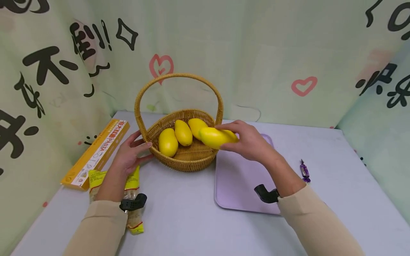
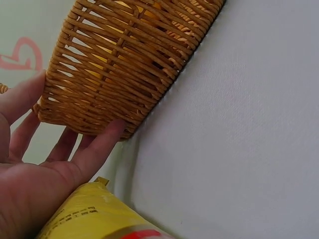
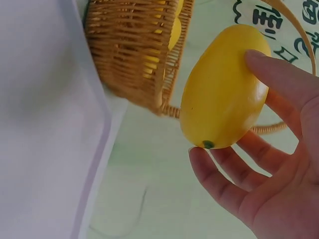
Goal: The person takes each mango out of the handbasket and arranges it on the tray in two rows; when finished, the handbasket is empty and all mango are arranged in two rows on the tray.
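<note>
A yellow mango (image 1: 214, 138) is held between the thumb and fingers of my right hand (image 1: 248, 140), over the right rim of the wicker basket (image 1: 182, 165). A small green stem spot shows on this mango (image 3: 224, 89) in the right wrist view. Inside the basket lie three more mangoes (image 1: 183, 133), side by side toward the left and back. My left hand (image 1: 129, 153) grips the basket's left side near the foot of its tall handle (image 1: 138, 106). Up close, the left wrist view shows its fingertips against the woven wall (image 2: 119, 64).
A lilac tray (image 1: 243, 188) lies right of the basket, partly under my right arm. Farther right is a purple-wrapped candy (image 1: 304, 171). At the left are an orange pasta box (image 1: 96, 153) and a yellow, partly clear packet (image 1: 132, 181) beneath my left forearm. Curtains stand behind the table.
</note>
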`<state>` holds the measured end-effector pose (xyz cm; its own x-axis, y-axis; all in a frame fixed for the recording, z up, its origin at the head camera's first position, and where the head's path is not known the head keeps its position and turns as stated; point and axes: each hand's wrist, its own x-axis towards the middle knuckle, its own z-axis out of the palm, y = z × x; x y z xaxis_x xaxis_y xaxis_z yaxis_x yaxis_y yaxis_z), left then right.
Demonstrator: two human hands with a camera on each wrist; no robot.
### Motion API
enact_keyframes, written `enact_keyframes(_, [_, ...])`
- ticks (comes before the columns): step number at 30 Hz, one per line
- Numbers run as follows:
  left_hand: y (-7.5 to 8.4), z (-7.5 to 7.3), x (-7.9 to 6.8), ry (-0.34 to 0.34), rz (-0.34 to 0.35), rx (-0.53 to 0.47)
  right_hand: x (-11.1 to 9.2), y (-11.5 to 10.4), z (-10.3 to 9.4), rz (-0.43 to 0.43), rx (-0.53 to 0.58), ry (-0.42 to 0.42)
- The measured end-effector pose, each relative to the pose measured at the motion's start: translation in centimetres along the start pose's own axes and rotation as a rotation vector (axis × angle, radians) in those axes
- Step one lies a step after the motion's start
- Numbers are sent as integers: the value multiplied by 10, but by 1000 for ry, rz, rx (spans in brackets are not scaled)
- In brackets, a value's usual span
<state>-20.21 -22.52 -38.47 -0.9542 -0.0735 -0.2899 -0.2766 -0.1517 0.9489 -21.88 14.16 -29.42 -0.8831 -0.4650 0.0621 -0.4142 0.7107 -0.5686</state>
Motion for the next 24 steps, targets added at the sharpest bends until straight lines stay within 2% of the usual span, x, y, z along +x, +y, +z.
enact_keyframes(5, [0, 2, 0, -1, -3, 9, -21, 16, -11, 74, -14, 50])
enact_keyframes(10, [-1, 2, 1, 7, -7, 11, -30, 32, -16, 145, -44, 74])
enact_keyframes(17, [-1, 4, 2, 11, -7, 3, -27, 56, -8, 247, -108, 80])
enact_keyframes(24, [-2, 3, -1, 10, -6, 18, -15, 68, 5, 307, -191, 75])
